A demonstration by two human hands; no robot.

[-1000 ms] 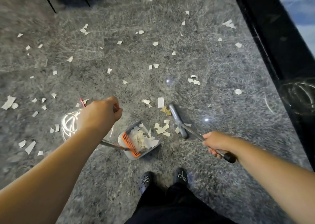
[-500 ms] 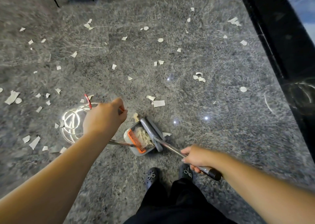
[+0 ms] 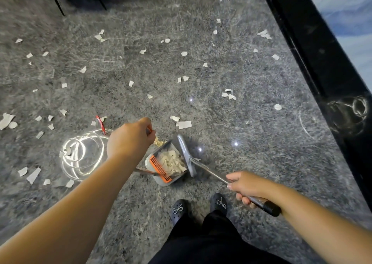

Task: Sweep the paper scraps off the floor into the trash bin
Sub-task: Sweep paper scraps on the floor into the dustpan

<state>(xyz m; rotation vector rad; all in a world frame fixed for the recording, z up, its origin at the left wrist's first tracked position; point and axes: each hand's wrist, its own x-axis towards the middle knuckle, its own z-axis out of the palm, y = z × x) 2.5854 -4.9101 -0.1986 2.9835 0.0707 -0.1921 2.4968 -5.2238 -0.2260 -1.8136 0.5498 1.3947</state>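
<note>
Since 1 s ago the broom head (image 3: 186,155) has swept from the 1 o'clock scraps to the dustpan (image 3: 167,163) mouth, and that small pile is now inside. Dustpan holds a heap of paper scraps (image 3: 171,161) against its orange comb (image 3: 160,168); many remain on the floor (image 3: 241,72) from 9 to 2 o'clock, no trash bin visible. Left hand (image 3: 129,141) fingers clench the dustpan handle; right hand (image 3: 246,186) fingers grasp the broom shaft.

No text, label, brand, number or sign can be read anywhere in the view. The paper scraps (image 3: 184,124) scattered on the floor (image 3: 251,163) look blank. The small red wrapper (image 3: 100,124) near the left hand is too small and blurred to show any print. The dustpan (image 3: 168,164) and the broom (image 3: 186,155) carry no marking that can be made out.
</note>
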